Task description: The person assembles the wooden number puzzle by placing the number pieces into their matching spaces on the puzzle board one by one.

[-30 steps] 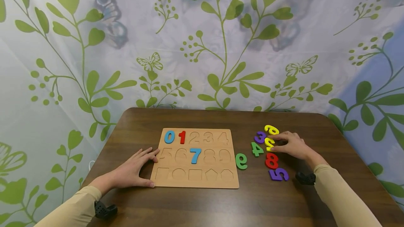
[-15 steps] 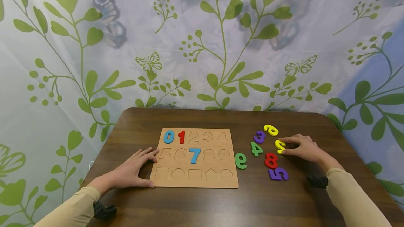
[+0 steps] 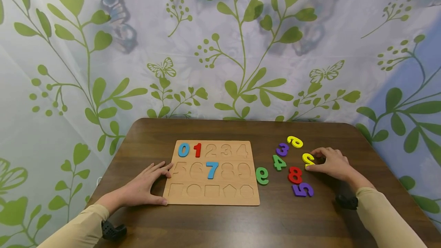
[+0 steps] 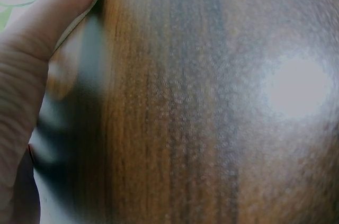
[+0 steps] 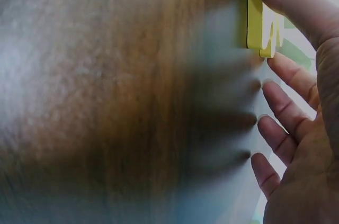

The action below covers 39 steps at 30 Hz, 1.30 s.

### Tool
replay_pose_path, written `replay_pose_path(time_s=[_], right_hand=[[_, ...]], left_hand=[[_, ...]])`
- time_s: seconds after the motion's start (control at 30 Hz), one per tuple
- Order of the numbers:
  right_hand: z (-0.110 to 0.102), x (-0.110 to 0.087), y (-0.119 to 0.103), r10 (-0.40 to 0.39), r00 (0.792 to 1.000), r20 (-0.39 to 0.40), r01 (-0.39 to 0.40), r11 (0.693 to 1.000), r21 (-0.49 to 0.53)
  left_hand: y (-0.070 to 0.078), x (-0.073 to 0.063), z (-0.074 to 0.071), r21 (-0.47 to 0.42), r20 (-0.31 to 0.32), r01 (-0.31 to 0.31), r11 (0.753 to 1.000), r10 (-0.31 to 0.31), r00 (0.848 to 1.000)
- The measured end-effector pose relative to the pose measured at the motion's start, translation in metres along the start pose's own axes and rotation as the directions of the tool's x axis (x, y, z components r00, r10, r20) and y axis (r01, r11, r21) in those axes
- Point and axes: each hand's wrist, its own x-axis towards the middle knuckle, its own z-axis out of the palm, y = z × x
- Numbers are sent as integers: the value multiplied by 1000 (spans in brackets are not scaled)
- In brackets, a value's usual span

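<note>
My right hand [image 3: 332, 162] holds a yellow wooden number 2 [image 3: 307, 159] between thumb and index finger, at the right of the loose pieces. In the right wrist view the thumb lies against the yellow 2 [image 5: 255, 17] and the index fingertip is at its other end; the remaining fingers spread beside it. My left hand [image 3: 142, 186] rests along the left edge of a wooden number board [image 3: 237, 201], fingers extended, thumb at the near corner. A blue 0 [image 3: 183, 150], a red 1 [image 3: 197, 150] and a blue 7 [image 3: 211, 170] sit on the board.
Loose on the brown table [image 3: 213, 225] right of the board lie a green looped number [image 3: 262, 176], a green 4 [image 3: 279, 162], a purple 3 [image 3: 282, 149], another yellow number [image 3: 295, 142], a red 8 [image 3: 295, 175] and a purple 5 [image 3: 303, 190]. A patterned cloth hangs behind.
My right hand has moved the yellow 2 to the right, away from the purple 3 and green 4. The left hand stays at the board's edge.
</note>
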Motion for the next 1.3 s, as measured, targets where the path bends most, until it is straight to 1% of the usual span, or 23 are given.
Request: replay_pose_path(time_s=[0.1,0.3,0.47,0.77,0.9,1.1,1.3], right_hand=[[0,0,0,-15,1000,-9,15,1000,-1],[-1,-1,-1,-44,999,4,44,999,24],[-2,-2,0,-13,1000,-15,14,999,33],[-1,-10,4,63,996,-56,-64,998,-9],[-1,-12,5,76,995,-71,-76,997,-6],[0,-11,6,72,993,-94,-73,997,-10],[0,-11,4,33,991,-131,-37,999,-30]], left_hand=[[1,0,0,-3,1,2,1000,-2,1000],[1,0,0,-6,3,8,1000,-8,1000],[1,0,0,1,1,10,1000,-10,1000],[3,-1,0,-2,-1,5,1000,-5,1000],[3,-1,0,-6,-3,6,1000,-6,1000],[1,-1,0,-8,-2,8,1000,-8,1000],[1,0,0,-10,-2,7,1000,-7,1000]])
